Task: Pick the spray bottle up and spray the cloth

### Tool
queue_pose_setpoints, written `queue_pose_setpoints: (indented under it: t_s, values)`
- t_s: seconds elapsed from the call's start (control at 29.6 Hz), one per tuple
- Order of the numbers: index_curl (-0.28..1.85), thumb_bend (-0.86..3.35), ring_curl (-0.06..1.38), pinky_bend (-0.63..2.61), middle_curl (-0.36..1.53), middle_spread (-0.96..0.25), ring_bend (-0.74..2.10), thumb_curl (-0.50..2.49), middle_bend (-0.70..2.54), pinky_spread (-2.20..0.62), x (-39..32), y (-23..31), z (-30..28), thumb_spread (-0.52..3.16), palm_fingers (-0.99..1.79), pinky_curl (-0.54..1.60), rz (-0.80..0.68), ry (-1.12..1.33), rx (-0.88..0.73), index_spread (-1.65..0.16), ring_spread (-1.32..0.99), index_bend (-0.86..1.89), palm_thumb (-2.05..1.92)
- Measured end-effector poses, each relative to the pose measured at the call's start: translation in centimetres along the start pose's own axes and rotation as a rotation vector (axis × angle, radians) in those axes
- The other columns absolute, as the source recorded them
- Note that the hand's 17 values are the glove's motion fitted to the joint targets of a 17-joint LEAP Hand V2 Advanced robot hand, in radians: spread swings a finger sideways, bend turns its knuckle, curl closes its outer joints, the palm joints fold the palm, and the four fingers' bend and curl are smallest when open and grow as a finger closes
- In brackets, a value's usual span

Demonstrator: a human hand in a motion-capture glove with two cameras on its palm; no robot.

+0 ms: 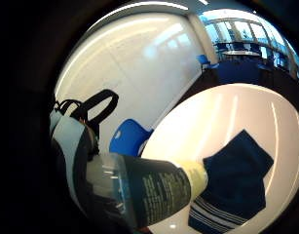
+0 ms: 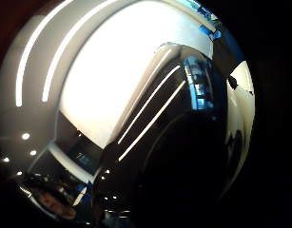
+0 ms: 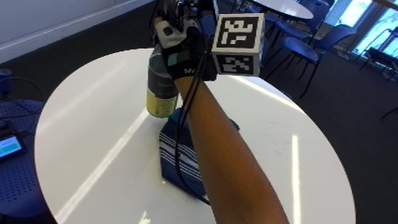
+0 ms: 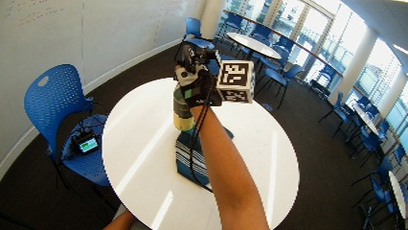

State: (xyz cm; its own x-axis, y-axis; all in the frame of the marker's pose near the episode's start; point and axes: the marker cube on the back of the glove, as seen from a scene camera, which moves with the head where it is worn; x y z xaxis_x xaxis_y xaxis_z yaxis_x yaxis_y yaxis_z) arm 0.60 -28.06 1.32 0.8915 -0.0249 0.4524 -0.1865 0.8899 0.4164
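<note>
My right hand has fingers curled round the spray bottle, lifted over the cloth mid-table. Rigid, smooth plastic, likely light; I'd grip high, near the trigger.

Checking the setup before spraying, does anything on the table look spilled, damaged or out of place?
Nothing stands out. The gloved right hand holds the spray bottle upright above the white table. The dark blue striped cloth lies loosely folded on it, with no visible spill.
</note>
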Motion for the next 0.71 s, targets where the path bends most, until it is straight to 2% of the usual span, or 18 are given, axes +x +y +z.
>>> queue_pose_setpoints:
  t_s: [0.24, 0.71]
  values:
    - [0.57, -0.03, 0.45, 0.38, 0.51, -0.20, 0.64, 0.85, 0.65, -0.28, 2.2, 0.8, 1.1, 0.25, 1.40, 0.41, 0.086, -0.073, -0.017, -0.25, -0.22, 0.49, 0.87]
    - [0.57, -0.03, 0.45, 0.37, 0.51, -0.20, 0.63, 0.85, 0.65, -0.28, 4.9, 0.7, 1.7, 0.25, 1.40, 0.41, 0.131, -0.009, -0.015, -0.25, -0.22, 0.49, 0.87]
